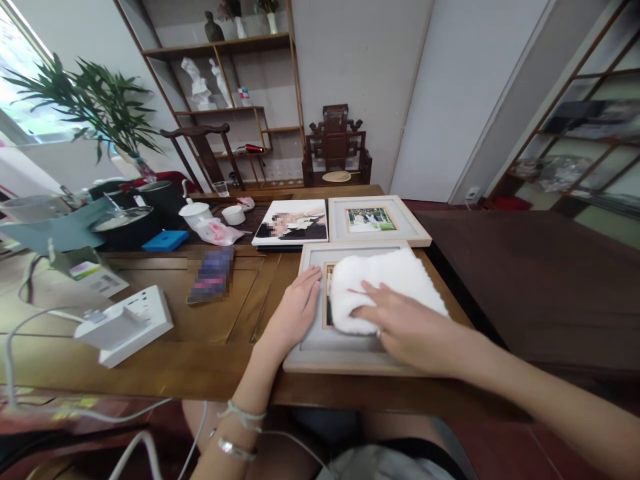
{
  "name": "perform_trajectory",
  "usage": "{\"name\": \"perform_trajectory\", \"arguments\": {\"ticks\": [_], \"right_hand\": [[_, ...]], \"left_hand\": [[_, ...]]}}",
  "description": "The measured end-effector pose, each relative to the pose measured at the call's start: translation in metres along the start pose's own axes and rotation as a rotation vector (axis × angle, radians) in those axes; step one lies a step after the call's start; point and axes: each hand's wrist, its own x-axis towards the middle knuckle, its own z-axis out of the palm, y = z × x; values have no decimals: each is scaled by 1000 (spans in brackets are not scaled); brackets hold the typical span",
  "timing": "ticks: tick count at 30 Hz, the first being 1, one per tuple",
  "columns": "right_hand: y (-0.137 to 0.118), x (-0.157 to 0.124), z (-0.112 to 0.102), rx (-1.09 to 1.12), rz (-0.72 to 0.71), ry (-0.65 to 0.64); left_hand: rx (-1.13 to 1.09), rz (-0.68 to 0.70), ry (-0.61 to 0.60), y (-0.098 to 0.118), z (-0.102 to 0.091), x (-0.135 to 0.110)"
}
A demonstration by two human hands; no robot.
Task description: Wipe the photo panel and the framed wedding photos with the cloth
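Note:
A picture frame [310, 360] with a light wood rim and a pale grey mat lies flat near the table's front edge. A fluffy white cloth [400, 273] covers most of the photo in its middle. My right hand [400, 327] presses down on this cloth, fingers bent into its folds and a ring on one finger. At the frame's left side rests my left hand [297, 303], its fingers stretched out flat over the border. Behind it lie a second framed photo [370, 219] of people on grass and a white-edged photo panel [290, 223], partly blurred out.
The wooden table [200, 353] carries a power strip [135, 327] with cables on the left, an open small box [95, 273], a blue box [165, 240], a dark pot [125, 223] and a white teapot [195, 213]. A brown surface [530, 280] stands to the right.

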Motion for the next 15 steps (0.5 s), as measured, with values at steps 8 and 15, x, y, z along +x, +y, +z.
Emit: {"name": "perform_trajectory", "arguments": {"ticks": [8, 15], "right_hand": [[-55, 10, 33, -82, -181, 53], [-23, -16, 17, -105, -83, -58]], "left_hand": [[-73, -32, 28, 4, -5, -2], [17, 6, -37, 0, -2, 0]]}}
